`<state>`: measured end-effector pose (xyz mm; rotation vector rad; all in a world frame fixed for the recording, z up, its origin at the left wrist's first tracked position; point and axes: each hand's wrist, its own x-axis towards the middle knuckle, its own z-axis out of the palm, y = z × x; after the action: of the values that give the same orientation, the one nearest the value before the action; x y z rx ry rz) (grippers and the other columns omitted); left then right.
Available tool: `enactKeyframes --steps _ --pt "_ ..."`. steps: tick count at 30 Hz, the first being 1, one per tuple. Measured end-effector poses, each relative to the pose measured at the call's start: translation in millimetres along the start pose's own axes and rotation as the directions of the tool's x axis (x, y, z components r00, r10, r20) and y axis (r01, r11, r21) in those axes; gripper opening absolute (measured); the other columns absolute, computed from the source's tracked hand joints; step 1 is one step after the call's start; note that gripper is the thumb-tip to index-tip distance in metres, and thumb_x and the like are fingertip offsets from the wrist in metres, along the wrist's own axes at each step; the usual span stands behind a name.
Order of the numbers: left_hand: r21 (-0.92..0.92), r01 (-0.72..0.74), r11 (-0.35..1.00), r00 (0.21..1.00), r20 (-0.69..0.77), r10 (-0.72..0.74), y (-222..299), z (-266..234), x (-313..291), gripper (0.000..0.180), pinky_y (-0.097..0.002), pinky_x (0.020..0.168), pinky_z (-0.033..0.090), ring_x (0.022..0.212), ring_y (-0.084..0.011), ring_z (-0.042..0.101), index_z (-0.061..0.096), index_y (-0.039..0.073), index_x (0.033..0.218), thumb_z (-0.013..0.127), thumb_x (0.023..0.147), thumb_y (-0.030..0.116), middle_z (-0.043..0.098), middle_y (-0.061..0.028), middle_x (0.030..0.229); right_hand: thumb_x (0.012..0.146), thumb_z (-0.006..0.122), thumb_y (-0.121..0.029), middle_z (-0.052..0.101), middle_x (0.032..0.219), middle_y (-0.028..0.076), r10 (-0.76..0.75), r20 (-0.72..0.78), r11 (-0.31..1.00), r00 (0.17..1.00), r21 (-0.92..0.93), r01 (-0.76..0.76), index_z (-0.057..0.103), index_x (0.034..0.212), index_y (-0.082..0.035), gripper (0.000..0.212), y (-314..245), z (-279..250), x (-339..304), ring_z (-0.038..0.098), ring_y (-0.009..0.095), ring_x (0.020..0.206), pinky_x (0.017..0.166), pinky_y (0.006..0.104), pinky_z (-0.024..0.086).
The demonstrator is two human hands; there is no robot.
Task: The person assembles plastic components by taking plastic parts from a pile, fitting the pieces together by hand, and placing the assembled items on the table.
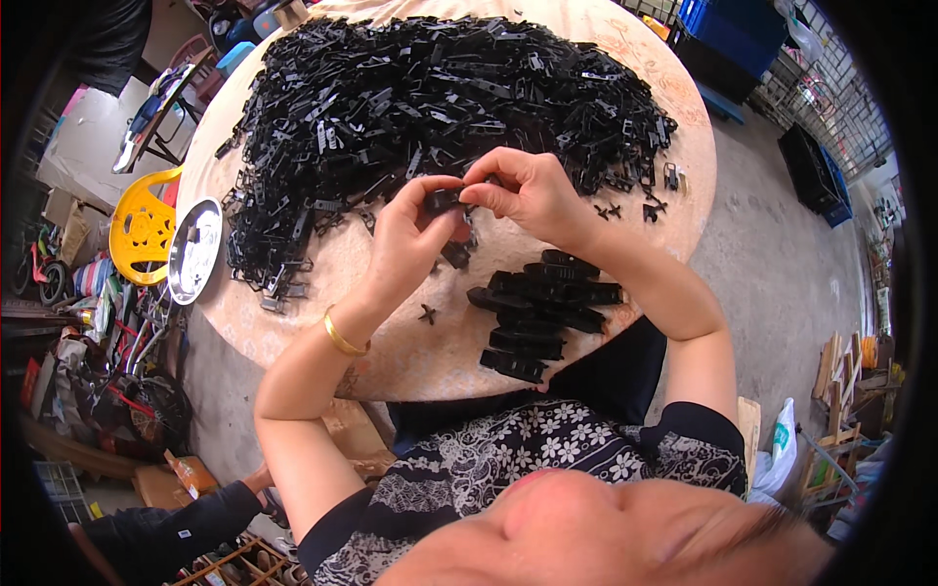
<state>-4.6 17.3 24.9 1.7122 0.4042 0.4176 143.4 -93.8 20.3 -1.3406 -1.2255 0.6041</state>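
Pinching a small black part point(443, 201) between thumb and fingers, the left hand point(415, 223) meets the right hand point(526, 192) over the middle of the round table point(691, 127); the right thumb and forefinger press together at the part's right end, though exactly what they grip cannot be told. Black plastic pieces point(430, 107) heap across the far side, while larger black pieces point(532, 314) lie near right.
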Motion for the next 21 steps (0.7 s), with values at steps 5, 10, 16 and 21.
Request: enactKeyframes --steps 5,10,16,21 --pt "-0.025 0.006 1.000 0.999 -0.040 -0.007 -3.9 -2.5 2.9 0.030 -0.0262 0.078 0.053 0.084 -0.0155 0.065 0.050 -0.006 0.115 0.053 0.085 -0.003 0.064 -0.0130 0.097 0.079 0.069 -0.013 0.064 0.074 0.009 -0.196 -0.112 0.970 0.974 -0.168 0.176 0.063 0.099 0.000 0.024 2.4 5.1 0.9 0.057 0.010 0.061 0.056 0.0246 0.046" --pt "-0.129 0.004 0.992 0.999 -0.045 -0.010 -7.3 -1.4 2.7 0.030 -0.0266 0.081 0.053 0.086 -0.0169 0.064 0.050 -0.006 0.116 0.054 0.086 -0.004 0.062 -0.0136 0.100 0.078 0.069 -0.013 0.065 0.077 0.013 -0.304 -0.097 0.915 0.948 -0.308 0.262 0.064 0.099 -0.002 0.025 -0.8 3.9 -2.2 0.063 0.018 0.064 0.057 0.0274 0.048" --pt "-0.207 0.017 0.978 1.000 0.026 -0.012 -10.2 -1.0 0.5 0.032 -0.0297 0.083 0.053 0.090 -0.0169 0.063 0.048 -0.004 0.121 0.051 0.090 0.002 0.061 -0.0119 0.104 0.076 0.069 -0.015 0.065 0.077 0.012 -0.362 -0.004 0.850 0.932 -0.411 0.329 0.066 0.097 -0.005 0.023 6.6 2.6 -0.2 0.064 0.024 0.065 0.058 0.0301 0.050" --pt "-0.524 0.119 0.843 0.990 0.126 -0.061 -12.4 -7.5 3.5 0.034 -0.0324 0.086 0.051 0.094 -0.0183 0.062 0.046 -0.001 0.125 0.046 0.094 0.011 0.061 -0.0093 0.106 0.076 0.068 -0.021 0.065 0.076 0.010 -0.413 0.078 0.750 0.908 -0.536 0.387 0.068 0.097 -0.010 0.024 -1.1 -2.5 -2.1 0.063 0.025 0.065 0.057 0.0315 0.050"
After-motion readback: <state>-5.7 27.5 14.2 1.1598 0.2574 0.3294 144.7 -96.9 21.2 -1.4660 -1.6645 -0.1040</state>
